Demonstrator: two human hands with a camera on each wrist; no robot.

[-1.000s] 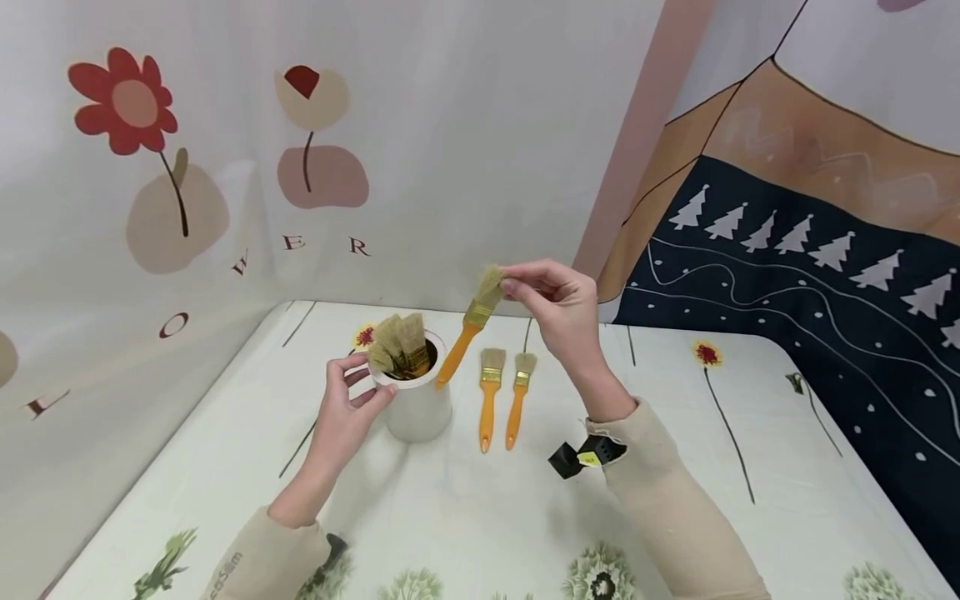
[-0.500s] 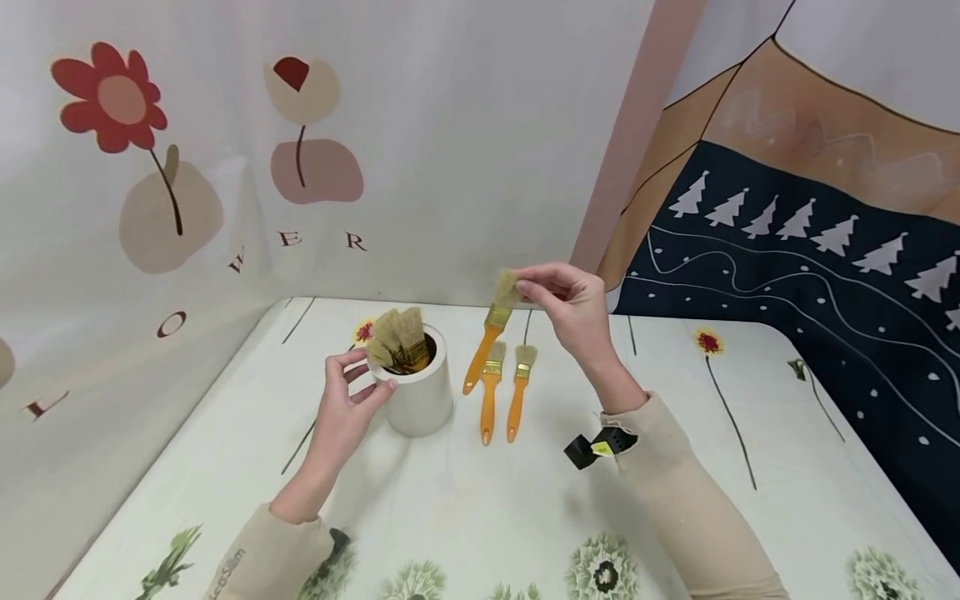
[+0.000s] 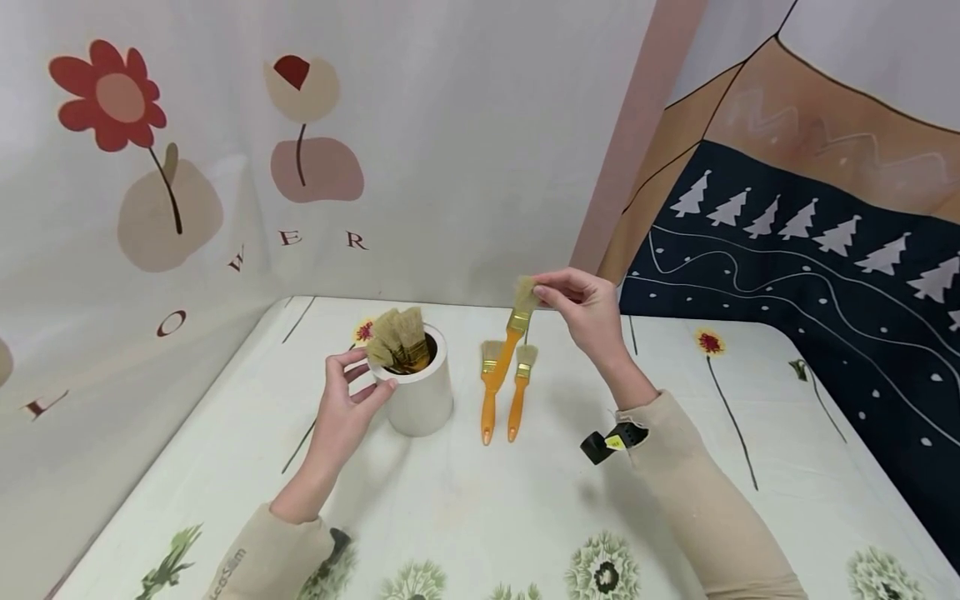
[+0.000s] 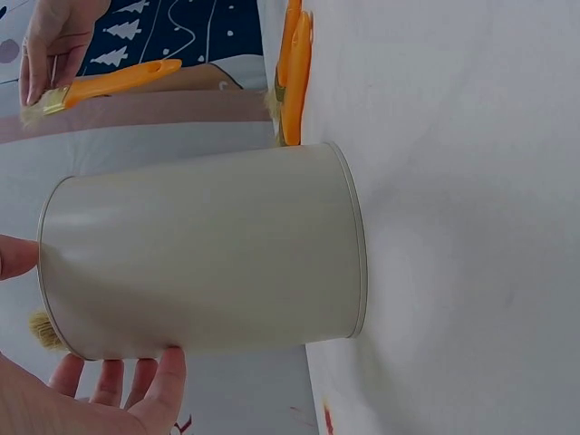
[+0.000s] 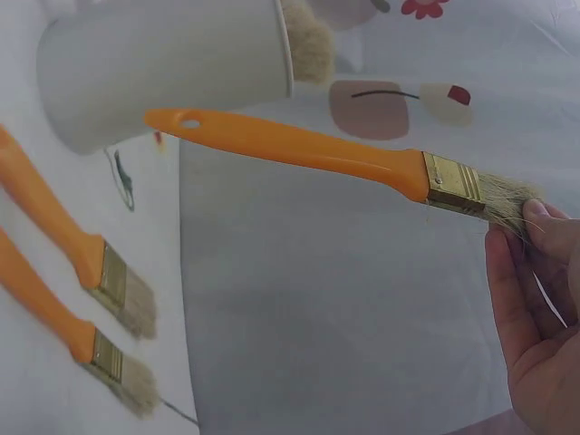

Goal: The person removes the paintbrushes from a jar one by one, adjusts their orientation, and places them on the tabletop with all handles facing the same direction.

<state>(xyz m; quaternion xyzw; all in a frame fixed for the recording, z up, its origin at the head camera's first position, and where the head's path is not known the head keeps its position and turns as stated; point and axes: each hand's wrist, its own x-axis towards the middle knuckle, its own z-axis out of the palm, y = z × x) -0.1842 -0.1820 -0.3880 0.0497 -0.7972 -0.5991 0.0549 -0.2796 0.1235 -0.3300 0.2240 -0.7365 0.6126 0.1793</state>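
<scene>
My right hand [image 3: 588, 312] pinches a paintbrush [image 3: 514, 329] by its pale bristles, holding it above the table with the orange handle slanting down to the left. In the right wrist view, thumb and fingertips press on the bristle end of that paintbrush [image 5: 299, 149]. My left hand [image 3: 348, 408] grips the rim and side of a whitish cylindrical can [image 3: 423, 404], thumb at the rim. Several brushes [image 3: 399, 337] stand in the can, bristles up; their handles are hidden inside. Two more paintbrushes, a left one [image 3: 488, 408] and a right one [image 3: 519, 396], lie side by side right of the can.
The table has a white floral cloth [image 3: 465, 517]. Behind it hangs a pale curtain [image 3: 450, 167] with flowers and letters, and to the right a dark cloth [image 3: 750, 250] with printed trees. A small black camera [image 3: 611, 442] sits on the right wrist.
My right hand has moved to the right with the paintbrush, from beside the can to over the two lying brushes. The left hand and the can have stayed almost still.
</scene>
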